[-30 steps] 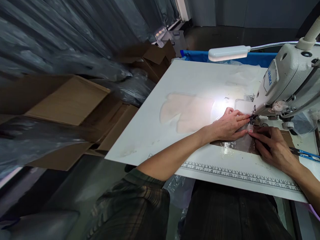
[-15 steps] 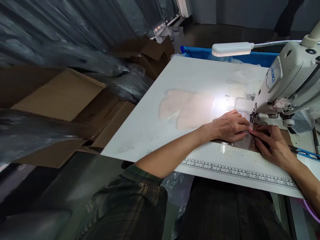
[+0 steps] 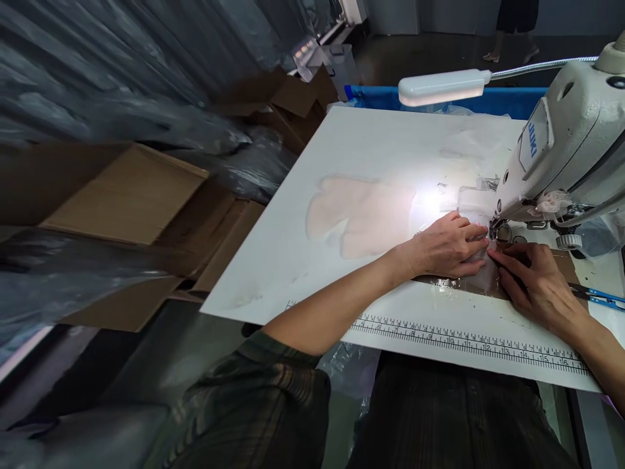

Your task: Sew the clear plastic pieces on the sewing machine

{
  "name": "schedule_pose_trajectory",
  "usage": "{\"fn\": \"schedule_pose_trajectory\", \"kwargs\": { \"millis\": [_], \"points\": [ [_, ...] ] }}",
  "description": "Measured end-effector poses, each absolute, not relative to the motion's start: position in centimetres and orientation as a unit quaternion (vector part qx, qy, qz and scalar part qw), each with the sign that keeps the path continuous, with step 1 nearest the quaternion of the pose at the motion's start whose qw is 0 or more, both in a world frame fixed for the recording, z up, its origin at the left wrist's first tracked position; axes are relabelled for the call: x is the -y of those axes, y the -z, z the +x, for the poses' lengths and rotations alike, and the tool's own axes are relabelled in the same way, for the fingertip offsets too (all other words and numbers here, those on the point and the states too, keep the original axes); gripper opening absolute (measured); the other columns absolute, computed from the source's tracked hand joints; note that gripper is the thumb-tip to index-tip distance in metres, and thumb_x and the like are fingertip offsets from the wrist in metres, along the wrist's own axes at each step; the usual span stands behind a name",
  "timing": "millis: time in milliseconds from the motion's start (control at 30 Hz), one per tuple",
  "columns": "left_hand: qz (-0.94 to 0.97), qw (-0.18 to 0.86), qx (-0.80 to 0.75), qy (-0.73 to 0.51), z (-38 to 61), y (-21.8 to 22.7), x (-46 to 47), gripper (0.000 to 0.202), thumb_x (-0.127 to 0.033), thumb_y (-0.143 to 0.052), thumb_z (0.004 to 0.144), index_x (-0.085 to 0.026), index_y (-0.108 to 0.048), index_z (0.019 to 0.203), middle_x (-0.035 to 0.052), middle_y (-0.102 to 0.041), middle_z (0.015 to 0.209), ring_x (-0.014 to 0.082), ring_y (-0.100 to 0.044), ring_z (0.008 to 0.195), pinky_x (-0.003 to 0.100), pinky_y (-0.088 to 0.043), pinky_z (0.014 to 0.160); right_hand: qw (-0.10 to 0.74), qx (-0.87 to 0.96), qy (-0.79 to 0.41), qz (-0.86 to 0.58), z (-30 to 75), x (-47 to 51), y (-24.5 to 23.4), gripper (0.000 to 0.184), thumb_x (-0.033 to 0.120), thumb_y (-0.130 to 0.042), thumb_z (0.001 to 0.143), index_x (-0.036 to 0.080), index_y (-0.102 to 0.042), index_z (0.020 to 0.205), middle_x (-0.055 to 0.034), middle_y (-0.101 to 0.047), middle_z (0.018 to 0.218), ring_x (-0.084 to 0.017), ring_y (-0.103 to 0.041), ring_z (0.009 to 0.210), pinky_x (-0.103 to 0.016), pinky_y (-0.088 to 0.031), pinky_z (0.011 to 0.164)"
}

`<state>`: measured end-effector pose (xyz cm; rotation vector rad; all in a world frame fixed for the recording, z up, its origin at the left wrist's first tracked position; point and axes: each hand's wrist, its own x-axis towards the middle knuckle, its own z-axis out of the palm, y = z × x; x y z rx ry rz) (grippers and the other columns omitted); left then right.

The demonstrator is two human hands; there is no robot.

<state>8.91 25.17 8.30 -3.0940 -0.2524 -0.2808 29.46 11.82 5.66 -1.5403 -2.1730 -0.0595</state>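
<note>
My left hand (image 3: 452, 247) lies with its fingers stretched over a piece of sheer white fabric (image 3: 483, 277), just left of the needle area of a white sewing machine (image 3: 547, 156). From the right, my right hand (image 3: 540, 280) has its fingers partly curled, the fingertips closed at the fabric's edge in front of the presser foot (image 3: 494, 228). Brown, shiny sheeting (image 3: 437, 282) shows beneath the hands. A pale beige, mitten-shaped piece (image 3: 361, 215) is spread flat on the table, left of the lamp's glare. How the fabric runs under my fingers is hidden.
A ruler strip (image 3: 449, 339) runs along the front edge of the white table (image 3: 273, 260). Blue thread snips (image 3: 603, 298) lie beside my right wrist. Overhead hangs a lamp (image 3: 444, 86). Open cardboard boxes (image 3: 127, 195) stand left; a person's legs (image 3: 517, 19) show behind.
The view has shifted slightly. Both hands keep nearly the same place at the machine. The person in the background has moved left.
</note>
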Motion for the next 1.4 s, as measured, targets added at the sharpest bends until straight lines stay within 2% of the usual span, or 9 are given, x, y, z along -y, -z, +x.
{"fn": "schedule_pose_trajectory", "kwargs": {
  "millis": [200,367,433,567,733,867,1033,1167,1400],
  "points": [
    [-0.99,0.017,0.102,0.092,9.0,-7.9,-25.2,0.046,-0.042,-0.035,0.106,-0.016,-0.067,0.124,0.0138,-0.064,0.134,0.0239,-0.062,0.094,0.04,-0.042,0.085,0.249,0.793,0.018,-0.556,29.4,-11.9,-5.9,0.036,0.03,-0.046,0.102,0.024,-0.068,0.13,-0.0138,-0.062,0.11,-0.026,-0.06,0.098,-0.044,-0.056,0.085],
    [-0.986,0.0,0.119,0.118,8.9,-8.4,-25.6,0.045,-0.046,-0.04,0.105,-0.014,-0.065,0.126,0.0175,-0.061,0.136,0.0278,-0.059,0.11,0.042,-0.045,0.09,0.287,0.75,-0.057,-0.593,30.4,-12.0,-6.4,0.037,0.036,-0.047,0.102,0.026,-0.069,0.129,-0.0112,-0.064,0.107,-0.025,-0.064,0.098,-0.042,-0.058,0.085],
    [-0.984,-0.026,0.124,0.129,8.7,-9.2,-25.6,0.04,-0.043,-0.044,0.105,-0.014,-0.066,0.12,0.0177,-0.065,0.127,0.0263,-0.06,0.107,0.041,-0.048,0.088,0.294,0.723,-0.102,-0.616,31.1,-12.1,-6.8,0.036,0.038,-0.049,0.1,0.026,-0.071,0.125,-0.0104,-0.066,0.104,-0.024,-0.066,0.093,-0.041,-0.059,0.08],
    [-0.983,-0.137,0.062,0.107,7.9,-10.3,-25.2,0.027,-0.031,-0.049,0.104,-0.014,-0.069,0.108,0.0114,-0.07,0.105,0.019,-0.064,0.094,0.032,-0.053,0.083,0.302,0.713,-0.175,-0.608,32.4,-12.6,-7.6,0.033,0.038,-0.053,0.098,0.023,-0.075,0.117,-0.0094,-0.071,0.098,-0.022,-0.068,0.084,-0.036,-0.059,0.07],
    [-0.967,-0.223,0.049,0.111,7.4,-9.2,-24.7,0.013,-0.028,-0.066,0.096,-0.016,-0.072,0.096,0.0091,-0.071,0.107,0.0176,-0.066,0.097,0.031,-0.055,0.086,0.269,0.746,-0.208,-0.573,33.2,-13.2,-8.7,0.031,0.036,-0.054,0.095,0.023,-0.076,0.112,-0.0082,-0.075,0.098,-0.021,-0.07,0.081,-0.036,-0.059,0.071],
    [-0.954,-0.248,0.086,0.141,7.7,-8.0,-24.5,0.016,-0.023,-0.063,0.097,-0.017,-0.072,0.086,0.0081,-0.072,0.103,0.0168,-0.067,0.096,0.034,-0.056,0.089,0.235,0.766,-0.224,-0.555,32.3,-13.5,-9.6,0.03,0.033,-0.052,0.094,0.021,-0.075,0.108,-0.0081,-0.076,0.099,-0.021,-0.071,0.083,-0.035,-0.058,0.073],
    [-0.946,-0.262,0.112,0.151,7.7,-7.5,-24.2,0.013,-0.023,-0.063,0.097,-0.016,-0.07,0.088,0.0084,-0.07,0.104,0.0175,-0.066,0.101,0.036,-0.056,0.092,0.285,0.764,-0.208,-0.54,30.1,-13.1,-8.7,0.023,0.027,-0.051,0.088,0.019,-0.07,0.098,-0.0074,-0.072,0.092,-0.017,-0.067,0.073,-0.032,-0.055,0.067],
    [-0.944,-0.267,0.082,0.175,7.6,-7.0,-24.3,0.018,-0.032,-0.071,0.093,-0.015,-0.068,0.089,0.0086,-0.069,0.101,0.0175,-0.065,0.098,0.035,-0.055,0.091,0.302,0.786,-0.166,-0.514,29.4,-12.4,-7.7,0.021,0.021,-0.051,0.084,0.019,-0.066,0.099,-0.0089,-0.07,0.096,-0.02,-0.068,0.085,-0.036,-0.056,0.075],
    [-0.938,-0.254,0.094,0.218,7.8,-6.4,-24.1,0.023,-0.032,-0.057,0.101,-0.017,-0.062,0.083,0.0062,-0.066,0.093,0.0169,-0.063,0.088,0.033,-0.056,0.08,0.279,0.805,-0.163,-0.498,29.3,-12.0,-7.8,0.023,0.029,-0.056,0.087,0.02,-0.067,0.106,-0.0097,-0.071,0.102,-0.024,-0.067,0.096,-0.04,-0.055,0.084]
  ]
}}
